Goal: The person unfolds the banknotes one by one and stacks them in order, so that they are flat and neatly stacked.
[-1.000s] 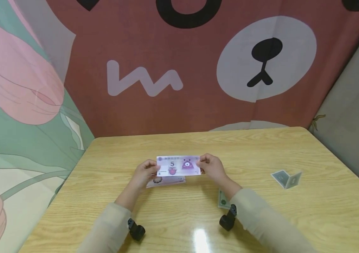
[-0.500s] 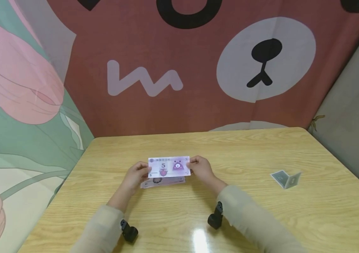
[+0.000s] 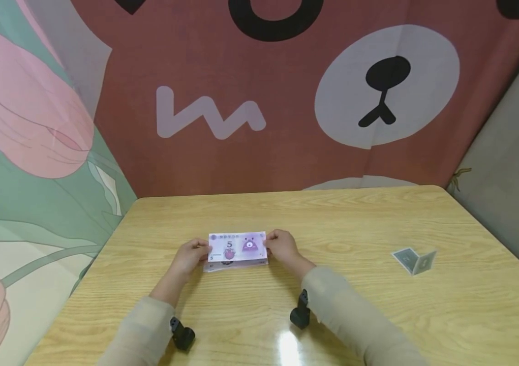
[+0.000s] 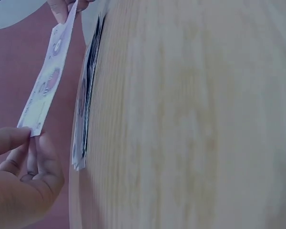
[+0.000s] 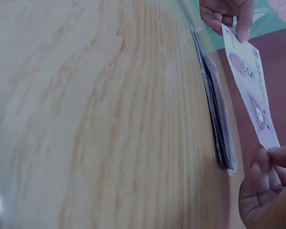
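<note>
A purple play banknote (image 3: 237, 247) printed with a 5 and a one-eyed monster is stretched between both hands. My left hand (image 3: 189, 258) pinches its left end between thumb and fingers, and my right hand (image 3: 284, 248) pinches the right end. Below it, a small stack of banknotes (image 3: 245, 265) lies on the table, purple on top and mostly covered by the held note in the head view. From the left wrist, the stack (image 4: 86, 109) looks thin and layered, with a gap between it and the held note. The right wrist view shows the held note (image 5: 251, 88) facing up.
A folded grey-green paper note (image 3: 414, 261) stands partly upright on the right of the wooden table (image 3: 355, 218). A printed cloth (image 3: 286, 157) hangs behind the table's far edge. Wrist cameras (image 3: 300, 311) sit on both sleeves.
Both hands have moved left and slightly down with the purple banknote, bringing it over the stack. A green note seen near the right forearm earlier is now hidden behind the sleeve.
</note>
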Demonstrator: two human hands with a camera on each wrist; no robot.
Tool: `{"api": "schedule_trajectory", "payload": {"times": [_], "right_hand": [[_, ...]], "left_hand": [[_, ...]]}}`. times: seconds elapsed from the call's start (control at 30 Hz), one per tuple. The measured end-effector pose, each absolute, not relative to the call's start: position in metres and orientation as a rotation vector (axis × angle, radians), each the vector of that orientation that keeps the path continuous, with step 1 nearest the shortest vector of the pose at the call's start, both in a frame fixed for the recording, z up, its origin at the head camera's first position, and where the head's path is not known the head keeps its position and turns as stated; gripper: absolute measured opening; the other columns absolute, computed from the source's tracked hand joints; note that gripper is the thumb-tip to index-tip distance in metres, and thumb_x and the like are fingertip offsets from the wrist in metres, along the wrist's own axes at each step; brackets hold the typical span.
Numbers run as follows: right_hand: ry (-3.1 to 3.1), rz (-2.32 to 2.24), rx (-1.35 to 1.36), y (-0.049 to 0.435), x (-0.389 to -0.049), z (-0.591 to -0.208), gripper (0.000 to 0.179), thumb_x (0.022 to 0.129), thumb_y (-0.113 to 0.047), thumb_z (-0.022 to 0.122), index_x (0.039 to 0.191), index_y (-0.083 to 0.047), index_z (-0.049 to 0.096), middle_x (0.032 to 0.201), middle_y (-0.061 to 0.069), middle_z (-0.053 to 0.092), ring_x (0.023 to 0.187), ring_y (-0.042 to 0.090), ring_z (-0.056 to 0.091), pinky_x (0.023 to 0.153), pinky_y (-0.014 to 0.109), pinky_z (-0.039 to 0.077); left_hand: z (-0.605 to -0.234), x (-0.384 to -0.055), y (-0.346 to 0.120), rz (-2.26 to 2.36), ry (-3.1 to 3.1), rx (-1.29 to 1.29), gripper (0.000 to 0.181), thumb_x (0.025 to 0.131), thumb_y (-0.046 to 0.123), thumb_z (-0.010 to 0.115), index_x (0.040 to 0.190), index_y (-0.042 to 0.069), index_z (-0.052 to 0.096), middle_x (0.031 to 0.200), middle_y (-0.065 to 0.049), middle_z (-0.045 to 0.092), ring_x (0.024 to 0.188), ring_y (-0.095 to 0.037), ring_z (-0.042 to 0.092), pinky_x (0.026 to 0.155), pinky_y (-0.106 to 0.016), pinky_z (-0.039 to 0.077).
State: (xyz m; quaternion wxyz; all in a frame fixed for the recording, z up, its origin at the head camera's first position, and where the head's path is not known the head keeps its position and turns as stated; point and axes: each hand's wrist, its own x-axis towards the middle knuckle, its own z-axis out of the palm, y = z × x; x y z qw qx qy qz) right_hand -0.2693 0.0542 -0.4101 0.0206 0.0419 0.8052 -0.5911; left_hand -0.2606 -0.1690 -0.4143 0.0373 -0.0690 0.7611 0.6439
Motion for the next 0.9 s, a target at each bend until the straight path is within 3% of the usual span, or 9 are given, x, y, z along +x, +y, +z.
{"api": "schedule_trajectory", "payload": {"times": [0.1, 0.4, 0.9], "right_hand": [[2.509, -1.812, 0.112, 0.053, -0.271, -0.413, 0.004, 0.079, 0.001, 0.054, 0.077, 0.004, 0.055, 0.064, 0.008, 0.052, 0.055, 0.015, 0.049, 0.047, 0.022, 0.043], [2.529, -1.702, 0.094, 0.049, -0.277, -0.418, 0.003, 0.078, 0.002, 0.055, 0.078, 0.005, 0.055, 0.063, 0.008, 0.051, 0.054, 0.014, 0.047, 0.046, 0.020, 0.041], [2.637, -1.641, 0.123, 0.045, -0.279, -0.423, 0.002, 0.075, 0.004, 0.056, 0.074, 0.002, 0.055, 0.060, 0.004, 0.050, 0.052, 0.011, 0.046, 0.045, 0.019, 0.039]], "left_hand": [[-0.410, -0.258, -0.170, 1.881, 2.384, -0.221, 0.014, 0.081, -0.002, 0.051, 0.093, -0.010, 0.051, 0.078, -0.008, 0.051, 0.063, -0.012, 0.050, 0.060, -0.024, 0.046], [-0.411, -0.261, -0.176, 1.710, 2.422, -0.265, 0.019, 0.082, 0.001, 0.051, 0.098, -0.010, 0.051, 0.076, -0.008, 0.054, 0.061, -0.012, 0.052, 0.057, -0.023, 0.048], [-0.412, -0.264, -0.174, 1.733, 2.364, -0.295, 0.010, 0.080, -0.003, 0.052, 0.089, -0.008, 0.051, 0.069, -0.006, 0.052, 0.056, -0.011, 0.050, 0.052, -0.020, 0.047]]}}
